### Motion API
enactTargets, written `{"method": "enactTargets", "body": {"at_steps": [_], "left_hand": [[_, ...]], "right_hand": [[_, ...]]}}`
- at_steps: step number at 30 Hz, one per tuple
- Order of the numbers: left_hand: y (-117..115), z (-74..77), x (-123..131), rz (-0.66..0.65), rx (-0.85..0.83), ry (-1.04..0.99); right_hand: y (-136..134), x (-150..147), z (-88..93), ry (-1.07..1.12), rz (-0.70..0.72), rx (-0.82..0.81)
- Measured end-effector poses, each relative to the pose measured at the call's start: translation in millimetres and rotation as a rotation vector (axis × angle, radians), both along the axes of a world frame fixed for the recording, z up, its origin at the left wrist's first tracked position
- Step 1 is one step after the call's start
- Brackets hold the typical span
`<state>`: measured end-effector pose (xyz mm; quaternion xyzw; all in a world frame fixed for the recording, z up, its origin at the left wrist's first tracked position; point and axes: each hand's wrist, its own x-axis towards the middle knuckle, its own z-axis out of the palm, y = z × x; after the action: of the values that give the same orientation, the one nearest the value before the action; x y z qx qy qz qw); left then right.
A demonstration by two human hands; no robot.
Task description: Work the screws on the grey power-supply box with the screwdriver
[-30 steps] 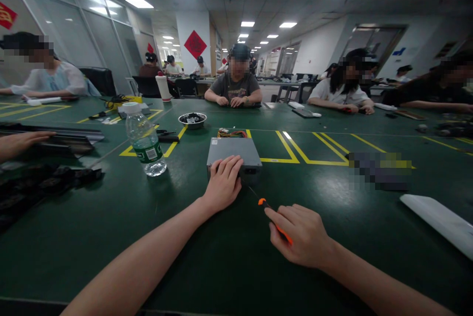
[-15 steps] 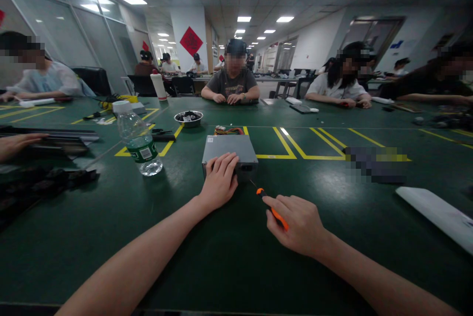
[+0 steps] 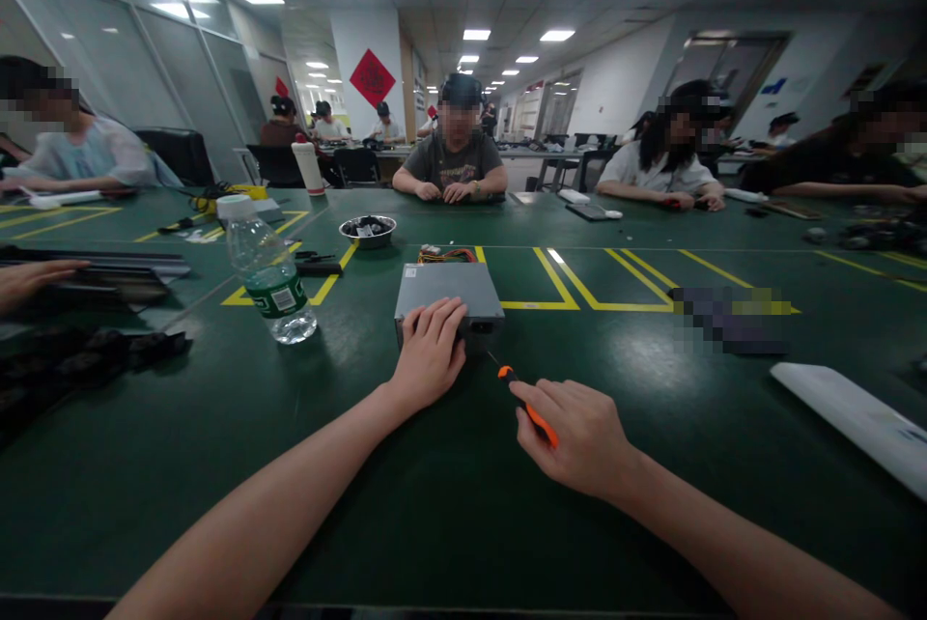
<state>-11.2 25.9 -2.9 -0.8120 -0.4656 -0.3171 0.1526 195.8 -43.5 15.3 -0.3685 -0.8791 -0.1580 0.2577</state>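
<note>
A grey metal computer power supply [image 3: 449, 280] lies on the green table in front of me, its bundled coloured cables [image 3: 445, 256] behind it. My left hand [image 3: 429, 354] grips its near side, fingers over the top edge and thumb down the front face. In my right hand [image 3: 579, 436] is a screwdriver [image 3: 543, 428] with an orange and black handle. Its thin shaft points at the lower right of the power supply's front face, near the power socket. Whether the tip touches the metal I cannot tell.
A water bottle [image 3: 279, 287] stands left of the power supply. Behind it is a metal bowl [image 3: 368, 233] of small dark parts. Dark parts [image 3: 108, 359] and another person's hand [image 3: 43, 280] are at left. A white long object [image 3: 847, 417] lies right. Several people sit around the table.
My right hand and the screwdriver have shifted very slightly left. My left hand stays on the power supply, and the whole view has moved a little.
</note>
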Motion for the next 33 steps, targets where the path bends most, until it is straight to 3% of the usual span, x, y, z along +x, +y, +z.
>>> {"method": "enactTargets", "body": {"at_steps": [11, 17, 26, 33], "left_hand": [[0.3, 0.3, -0.4, -0.007, 0.006, 0.000], [1.6, -2.1, -0.1, -0.012, 0.021, -0.011], [1.9, -2.5, -0.3, -0.018, 0.031, -0.021], [1.4, -2.4, -0.1, -0.017, 0.042, -0.011]], "right_hand": [[-2.2, -3.6, 2.7, 0.079, -0.038, -0.007], [-6.1, -12.3, -2.5, 0.073, 0.171, 0.204], [-13.1, -19.8, 0.6, 0.011, 0.305, 0.116], [-8.3, -22.6, -1.5, 0.051, 0.390, 0.187]]}}
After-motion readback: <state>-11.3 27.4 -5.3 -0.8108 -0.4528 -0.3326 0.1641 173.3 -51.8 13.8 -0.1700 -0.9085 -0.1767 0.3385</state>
